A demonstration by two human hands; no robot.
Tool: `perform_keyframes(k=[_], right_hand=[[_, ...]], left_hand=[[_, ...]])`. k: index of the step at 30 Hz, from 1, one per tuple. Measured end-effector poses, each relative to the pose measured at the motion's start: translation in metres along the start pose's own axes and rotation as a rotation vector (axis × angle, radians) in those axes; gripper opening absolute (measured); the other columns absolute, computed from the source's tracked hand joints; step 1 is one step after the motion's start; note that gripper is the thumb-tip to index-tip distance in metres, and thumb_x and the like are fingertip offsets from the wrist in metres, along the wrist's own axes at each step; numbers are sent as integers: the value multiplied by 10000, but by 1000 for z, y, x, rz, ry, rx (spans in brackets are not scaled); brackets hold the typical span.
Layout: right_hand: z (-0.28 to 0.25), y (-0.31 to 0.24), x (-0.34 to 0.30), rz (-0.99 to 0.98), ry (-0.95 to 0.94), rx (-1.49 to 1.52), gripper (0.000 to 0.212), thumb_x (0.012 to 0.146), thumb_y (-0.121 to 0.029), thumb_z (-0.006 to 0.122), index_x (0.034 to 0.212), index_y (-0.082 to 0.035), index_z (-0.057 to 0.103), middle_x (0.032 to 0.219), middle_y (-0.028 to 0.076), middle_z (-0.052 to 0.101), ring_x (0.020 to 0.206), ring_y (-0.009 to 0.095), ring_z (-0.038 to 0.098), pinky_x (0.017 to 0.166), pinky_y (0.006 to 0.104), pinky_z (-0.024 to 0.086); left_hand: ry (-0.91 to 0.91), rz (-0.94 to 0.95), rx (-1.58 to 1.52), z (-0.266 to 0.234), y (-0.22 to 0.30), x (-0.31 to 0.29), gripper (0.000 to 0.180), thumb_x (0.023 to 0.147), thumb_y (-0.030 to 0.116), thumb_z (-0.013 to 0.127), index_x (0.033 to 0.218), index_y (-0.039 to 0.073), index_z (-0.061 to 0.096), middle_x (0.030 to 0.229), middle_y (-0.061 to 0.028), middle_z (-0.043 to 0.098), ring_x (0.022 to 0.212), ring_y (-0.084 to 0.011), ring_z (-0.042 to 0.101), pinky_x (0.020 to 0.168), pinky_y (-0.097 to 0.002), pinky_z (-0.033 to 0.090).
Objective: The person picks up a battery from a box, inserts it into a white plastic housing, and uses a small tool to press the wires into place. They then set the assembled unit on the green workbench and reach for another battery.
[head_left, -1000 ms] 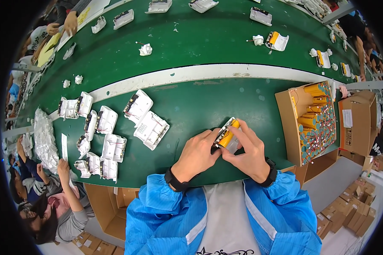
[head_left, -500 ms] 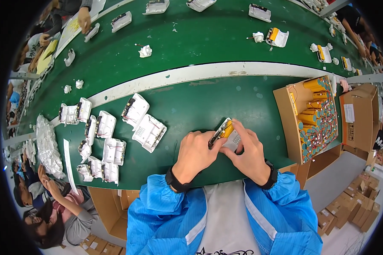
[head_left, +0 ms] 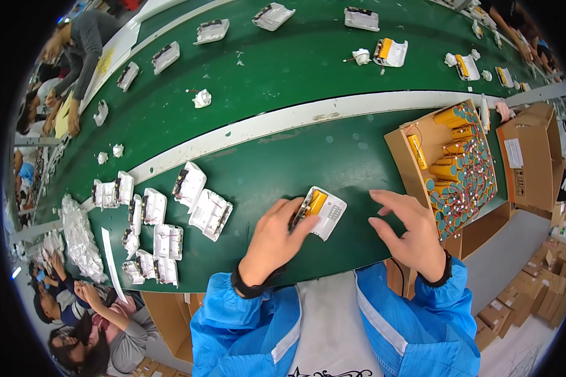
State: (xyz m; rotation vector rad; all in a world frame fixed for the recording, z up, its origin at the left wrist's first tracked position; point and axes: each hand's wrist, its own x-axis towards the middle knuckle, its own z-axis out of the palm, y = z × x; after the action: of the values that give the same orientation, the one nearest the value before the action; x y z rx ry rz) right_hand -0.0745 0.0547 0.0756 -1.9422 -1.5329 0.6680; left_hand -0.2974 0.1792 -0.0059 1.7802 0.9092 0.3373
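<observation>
Left of the cardboard box (head_left: 398, 146), here's the left hand (head_left: 273, 239) pinching a white casing (head_left: 331, 217), probably light, stiff, fragile inside, best gripped by its edges, and the right hand (head_left: 413, 232) spread, empty!

And here's the green tabletop (head_left: 314, 157), a white strip (head_left: 295, 117) along its far edge! On the left, white shells (head_left: 168, 242) crowd together, with 2 more joined just beside them (head_left: 210, 213). Crumpled clear plastic (head_left: 82, 245) and a paper strip (head_left: 111, 264) hold the near-left corner; a cardboard box (head_left: 401, 152) commands the right! Over the middle, 1 cell-fitted shell (head_left: 331, 217): contact with the green, can't tell!
</observation>
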Motion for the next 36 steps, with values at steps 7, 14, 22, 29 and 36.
perform_keyframes(k=[7, 14, 22, 29, 36], right_hand=[[9, 14, -5, 72, -65, 42, 567, 788, -99, 804, 1307, -9, 596, 1262, 183, 633, 903, 269, 672, 846, 384, 543], [73, 7, 2, -81, -90, -45, 873, 719, -121, 855, 1449, 45, 405, 1442, 215, 453, 1121, 367, 541, 980, 419, 480], [92, 11, 1, -55, -73, -131, 954, 663, -87, 859, 1459, 74, 358, 1408, 209, 444, 1130, 400, 487, 981, 444, 468], [92, 8, -2, -45, -82, -129, 956, 674, -92, 859, 1462, 80, 345, 1429, 213, 432, 1142, 397, 484, 986, 433, 467], [26, -4, -5, -39, -172, -109, 771, 749, -148, 830, 1390, 62, 457, 1382, 232, 502, 1138, 389, 546, 955, 416, 491]], left_hand=[[-140, -168, -211, -5, -3, 11, 321, 905, 95, 725, 1206, -12, 690, 902, -73, 641, 777, -134, 604, 694, -270, 499], [-131, -150, -264, -2, -4, 11, 350, 869, 62, 752, 1208, -5, 694, 895, -60, 647, 750, -127, 597, 661, -275, 497], [89, 117, 19, 19, -3, 9, 411, 766, 67, 823, 1146, -23, 696, 895, -104, 660, 711, -184, 612, 667, -294, 509], [40, 52, 5, 17, -9, 7, 470, 733, 114, 856, 1139, -35, 674, 903, -120, 666, 736, -219, 639, 687, -319, 522], [77, 150, 270, 23, 8, 0, 817, 678, 329, 897, 1284, -90, 544, 1036, -189, 624, 924, -321, 622, 807, -402, 503]])
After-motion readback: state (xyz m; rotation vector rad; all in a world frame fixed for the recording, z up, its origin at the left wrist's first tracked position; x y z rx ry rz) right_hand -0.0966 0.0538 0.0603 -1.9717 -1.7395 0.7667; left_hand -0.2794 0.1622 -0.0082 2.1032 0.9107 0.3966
